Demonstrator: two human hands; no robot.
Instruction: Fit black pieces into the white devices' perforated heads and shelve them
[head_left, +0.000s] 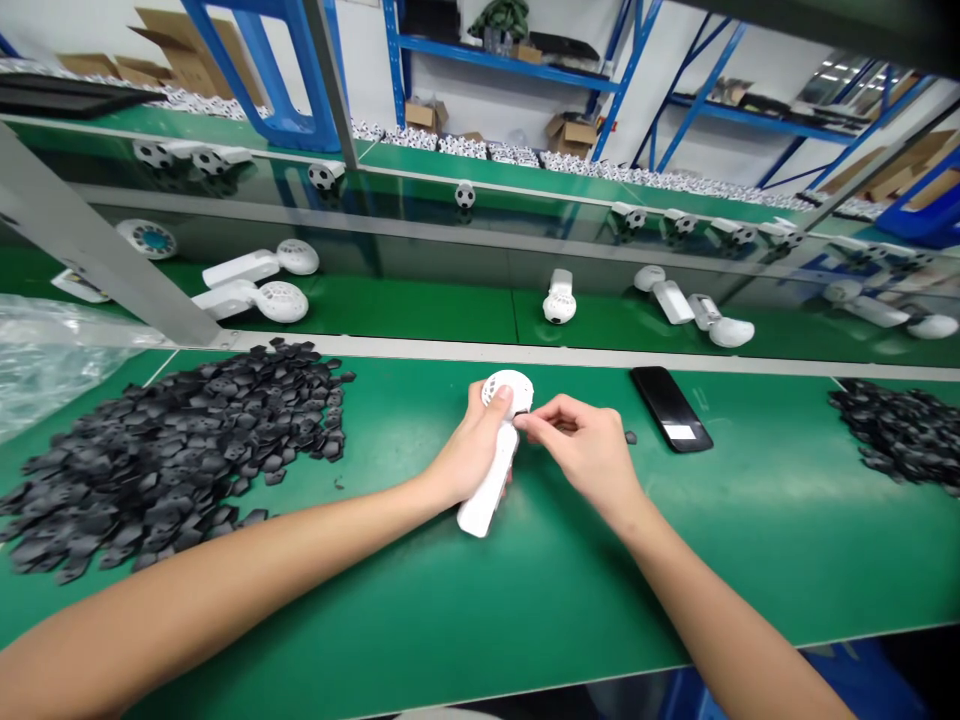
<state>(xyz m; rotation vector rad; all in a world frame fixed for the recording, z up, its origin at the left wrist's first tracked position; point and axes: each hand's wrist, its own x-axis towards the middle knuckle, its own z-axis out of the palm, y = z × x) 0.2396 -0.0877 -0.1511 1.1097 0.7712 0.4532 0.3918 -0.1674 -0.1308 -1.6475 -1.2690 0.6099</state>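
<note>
My left hand (472,450) is wrapped round a white handheld fan (487,490), with its thumb on the neck just below the round slotted head. The fan is tilted, its head pointing away from me and its handle towards me. At the right edge of the head, my right hand (589,445) pinches a small black plastic piece (521,412) against the fan. Fingertips hide most of that piece. A big heap of flat black angular pieces (202,440) lies to the left of my hands. One loose black piece (631,437) rests just beyond my right hand.
A black phone (670,408) lies right of my hands on the green table (420,620). Another heap of black pieces (900,430) sits at far right. Behind a pale ledge, several white fans (559,297) lie on a green conveyor belt. Clear plastic film (60,350) is at left.
</note>
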